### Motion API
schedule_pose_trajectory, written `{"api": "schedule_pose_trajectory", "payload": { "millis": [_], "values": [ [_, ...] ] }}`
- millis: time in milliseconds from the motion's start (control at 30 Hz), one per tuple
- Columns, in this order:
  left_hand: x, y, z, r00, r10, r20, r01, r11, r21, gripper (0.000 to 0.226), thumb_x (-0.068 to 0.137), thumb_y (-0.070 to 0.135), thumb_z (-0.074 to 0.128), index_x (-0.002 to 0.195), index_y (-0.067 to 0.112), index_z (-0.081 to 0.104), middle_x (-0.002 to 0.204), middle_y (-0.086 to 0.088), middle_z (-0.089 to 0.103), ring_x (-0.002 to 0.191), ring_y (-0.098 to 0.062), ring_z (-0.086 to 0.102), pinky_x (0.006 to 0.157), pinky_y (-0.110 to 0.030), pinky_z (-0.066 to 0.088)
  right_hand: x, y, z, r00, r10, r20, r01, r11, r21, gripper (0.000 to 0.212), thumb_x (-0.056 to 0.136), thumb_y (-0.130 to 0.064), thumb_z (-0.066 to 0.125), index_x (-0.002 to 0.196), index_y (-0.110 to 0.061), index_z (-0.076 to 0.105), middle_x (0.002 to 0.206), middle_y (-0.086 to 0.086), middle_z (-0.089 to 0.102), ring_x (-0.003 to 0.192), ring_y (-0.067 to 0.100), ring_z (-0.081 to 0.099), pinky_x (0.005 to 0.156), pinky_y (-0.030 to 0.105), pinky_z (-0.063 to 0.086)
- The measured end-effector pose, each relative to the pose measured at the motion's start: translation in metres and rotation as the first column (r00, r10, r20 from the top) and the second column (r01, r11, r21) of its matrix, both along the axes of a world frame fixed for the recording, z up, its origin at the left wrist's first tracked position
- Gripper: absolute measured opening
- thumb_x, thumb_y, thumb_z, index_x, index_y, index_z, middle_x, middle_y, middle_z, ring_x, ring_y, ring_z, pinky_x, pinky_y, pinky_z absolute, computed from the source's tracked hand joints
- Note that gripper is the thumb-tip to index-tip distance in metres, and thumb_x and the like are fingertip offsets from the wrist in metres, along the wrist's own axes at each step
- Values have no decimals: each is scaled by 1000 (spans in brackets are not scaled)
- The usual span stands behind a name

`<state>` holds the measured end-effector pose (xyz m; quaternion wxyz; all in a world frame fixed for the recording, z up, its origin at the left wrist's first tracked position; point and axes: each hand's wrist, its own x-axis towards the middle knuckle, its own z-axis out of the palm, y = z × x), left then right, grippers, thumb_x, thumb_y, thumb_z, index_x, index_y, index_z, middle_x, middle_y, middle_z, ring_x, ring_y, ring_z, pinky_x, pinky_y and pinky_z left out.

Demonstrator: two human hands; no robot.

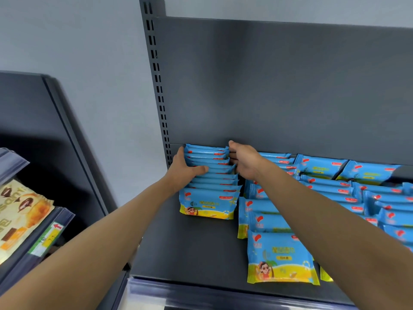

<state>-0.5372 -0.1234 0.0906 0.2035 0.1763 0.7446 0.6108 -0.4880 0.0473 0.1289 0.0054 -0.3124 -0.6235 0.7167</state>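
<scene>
A row of several blue and yellow packets [212, 175] stands upright at the back left of a dark grey shelf [190, 247]. My left hand [184, 167] grips the row's left side, its thumb lying across the packet tops. On the row's right side is my right hand [243, 163], fingers curled around the back packets and thumb up by the rear panel. The front packet [207, 203] of the row faces me.
More rows of the same blue packets [330, 191] fill the shelf to the right; one packet [281, 258] stands near the front edge. The shelf's back panel [279, 86] rises behind. A lower shelf at left holds a beige snack bag [17, 218] and a price tag [48, 239].
</scene>
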Motion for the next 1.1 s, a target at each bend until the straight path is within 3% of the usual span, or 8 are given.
{"api": "schedule_pose_trajectory", "payload": {
  "millis": [100,267,400,567,667,767,933,1100],
  "values": [
    [0,2,1,1000,-1,26,1,1000,6,44,85,19,67,113,27,34,99,12,54,84,-1,56,63,-14,47,-2,2,-2,1000,18,-14,-18,1000,-18,45,99,-34,43,132,-4,46,130,15,55,111,27,58,78,38,52],
    [-5,1,-1,999,-28,28,31,997,-74,76,83,20,69,142,19,20,121,-2,55,99,-15,60,73,-24,53,-9,0,-8,998,50,27,-53,994,98,53,94,-43,47,133,-7,47,138,12,49,124,26,50,106,43,40],
    [-5,-6,3,998,-61,-6,60,994,-94,61,86,19,66,132,21,27,115,3,55,105,-20,59,75,-25,53,-3,-3,-4,995,89,53,-102,924,368,38,97,-27,46,126,-3,51,120,9,54,115,23,50,96,30,39],
    [5,-9,8,983,-44,-178,29,996,-84,47,88,14,62,123,21,32,96,18,48,85,0,55,57,-7,47,22,-10,15,925,357,134,-335,593,733,71,86,-41,63,143,-13,33,147,5,34,133,21,38,102,28,34],
    [6,-8,8,984,-35,-172,19,995,-95,42,89,15,61,122,17,35,101,11,52,92,-7,57,60,-9,47,30,-17,23,683,549,482,-683,248,687,98,73,-54,71,149,-23,17,157,-2,13,143,20,19,115,36,25],
    [6,-14,10,981,-34,-189,2,986,-165,58,88,32,61,134,11,32,130,-4,48,110,-16,54,82,-25,52,32,-19,22,594,532,604,-755,109,646,108,72,-51,74,151,-27,3,159,-5,-6,147,20,2,119,41,15],
    [17,-31,15,962,-271,-46,250,931,-267,101,67,41,80,145,21,17,136,6,37,119,-10,48,94,-25,48,34,-16,18,644,538,544,-718,181,672,109,73,-44,76,151,-22,4,159,-5,-1,145,19,11,119,37,19],
    [27,-41,0,931,-359,-71,295,851,-434,131,61,20,87,149,20,-9,150,5,12,135,-13,26,111,-31,31,32,-19,18,872,375,315,-488,621,613,74,83,-21,67,144,-10,28,144,8,36,123,22,42,102,32,39]
  ]
}}
